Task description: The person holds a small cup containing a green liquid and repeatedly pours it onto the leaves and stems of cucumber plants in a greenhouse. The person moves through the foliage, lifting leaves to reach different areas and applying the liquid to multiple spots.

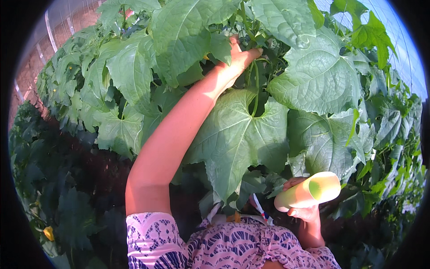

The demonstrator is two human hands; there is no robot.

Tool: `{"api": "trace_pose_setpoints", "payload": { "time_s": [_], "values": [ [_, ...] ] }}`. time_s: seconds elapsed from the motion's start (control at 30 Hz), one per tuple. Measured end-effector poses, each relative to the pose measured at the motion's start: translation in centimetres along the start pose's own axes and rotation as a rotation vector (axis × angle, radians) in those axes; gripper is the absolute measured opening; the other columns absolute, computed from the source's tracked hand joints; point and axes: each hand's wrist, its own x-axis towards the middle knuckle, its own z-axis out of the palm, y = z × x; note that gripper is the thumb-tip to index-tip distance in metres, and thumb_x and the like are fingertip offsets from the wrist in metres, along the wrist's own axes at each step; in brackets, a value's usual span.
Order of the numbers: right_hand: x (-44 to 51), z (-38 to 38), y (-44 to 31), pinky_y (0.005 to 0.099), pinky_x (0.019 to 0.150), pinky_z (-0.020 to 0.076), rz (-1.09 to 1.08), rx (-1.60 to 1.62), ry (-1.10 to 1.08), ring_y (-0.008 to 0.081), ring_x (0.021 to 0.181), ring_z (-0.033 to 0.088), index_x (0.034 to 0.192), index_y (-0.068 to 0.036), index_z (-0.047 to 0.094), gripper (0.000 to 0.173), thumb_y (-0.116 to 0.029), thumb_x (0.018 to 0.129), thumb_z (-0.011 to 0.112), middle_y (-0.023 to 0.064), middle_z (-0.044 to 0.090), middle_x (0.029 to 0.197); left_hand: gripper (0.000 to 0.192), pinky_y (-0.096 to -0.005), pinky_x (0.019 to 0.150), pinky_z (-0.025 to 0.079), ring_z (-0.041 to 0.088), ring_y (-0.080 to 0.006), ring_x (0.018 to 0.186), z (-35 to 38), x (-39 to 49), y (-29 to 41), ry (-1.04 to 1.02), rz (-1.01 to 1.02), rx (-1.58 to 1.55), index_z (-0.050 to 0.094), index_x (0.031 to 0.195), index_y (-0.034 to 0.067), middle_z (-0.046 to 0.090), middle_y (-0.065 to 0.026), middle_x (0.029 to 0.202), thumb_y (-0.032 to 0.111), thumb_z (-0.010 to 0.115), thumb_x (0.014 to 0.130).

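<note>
My left hand (238, 60) reaches up among the large green leaves of a climbing gourd-like vine. Its thumb stretches toward the vine's green stem (248, 72), while leaves and shade partly hide the other fingers; whether they grip anything cannot be seen. Just below that hand hangs a broad lobed leaf (240, 134), and another wide leaf (319, 74) spreads to its right. Low on the right, my right hand (307, 213) is wrapped around a pale yellow-green cup (295, 196). The cup is tilted with its mouth facing up and right.
Against my waist sits a pale rim (220, 219) with straps and an orange-yellow flower (236, 217). More vines (30, 158) grow at the left, with a yellow flower (48, 233) low down. Pale posts (50, 32) and bare soil (60, 16) show at upper left.
</note>
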Motion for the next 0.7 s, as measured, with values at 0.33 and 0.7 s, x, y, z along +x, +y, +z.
{"api": "trace_pose_setpoints", "payload": {
  "time_s": [0.33,0.7],
  "values": [
    [-1.5,3.8,-1.7,0.0407,0.080,0.0471,0.281,-0.029,0.132,0.0291,0.094,0.058,0.110,0.003,0.055,0.070,-0.030,0.058,0.090,0.0166,0.060,0.102,0.045,-0.0349,0.085,0.045,0.055,-0.0245,0.093,1.0,6.6,-5.4,-0.060,0.009,0.189,0.058,0.109,0.003,0.058,-0.0133,0.102,0.034,0.066,0.078],
    [3.6,8.4,-1.0,0.0400,0.088,0.0467,0.186,0.010,0.193,0.0282,0.103,0.058,0.116,0.003,0.055,0.072,-0.022,0.058,0.090,0.0181,0.060,0.109,0.032,-0.0329,0.077,0.047,0.049,-0.0081,0.065,-8.4,3.3,-0.6,-0.614,-0.194,-0.373,0.053,0.104,0.011,0.051,0.0027,0.078,0.042,0.052,0.095]
  ]
}}
